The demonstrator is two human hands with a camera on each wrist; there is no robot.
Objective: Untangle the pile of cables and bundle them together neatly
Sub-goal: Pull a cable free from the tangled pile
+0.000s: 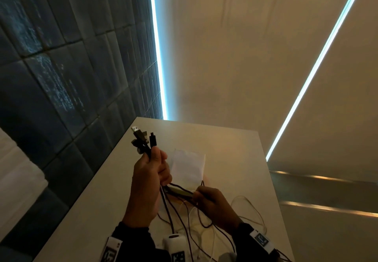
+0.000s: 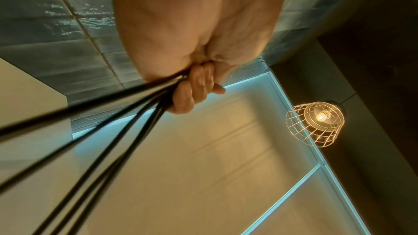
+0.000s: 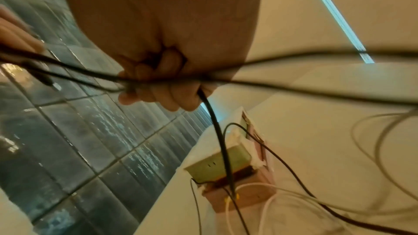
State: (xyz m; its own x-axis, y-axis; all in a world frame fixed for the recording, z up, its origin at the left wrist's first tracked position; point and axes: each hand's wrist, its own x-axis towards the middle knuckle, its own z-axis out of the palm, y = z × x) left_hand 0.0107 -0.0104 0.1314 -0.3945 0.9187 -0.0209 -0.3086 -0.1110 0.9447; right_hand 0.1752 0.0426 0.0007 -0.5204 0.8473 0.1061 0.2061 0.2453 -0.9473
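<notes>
Left hand (image 1: pixel 150 171) grip clenched on cables (image 1: pixel 173 190), plugs (image 1: pixel 143 139) up; right hand (image 1: pixel 210 202) grasping strands. Slide down slowly, tease loops off bench (image 1: pixel 235 159).

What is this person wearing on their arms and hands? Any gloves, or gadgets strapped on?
No gloves: both the left hand and the right hand are bare. Dark long sleeves reach down to each wrist. Each wrist carries a white band printed with black square marker patterns, one on the left and one on the right.
</notes>
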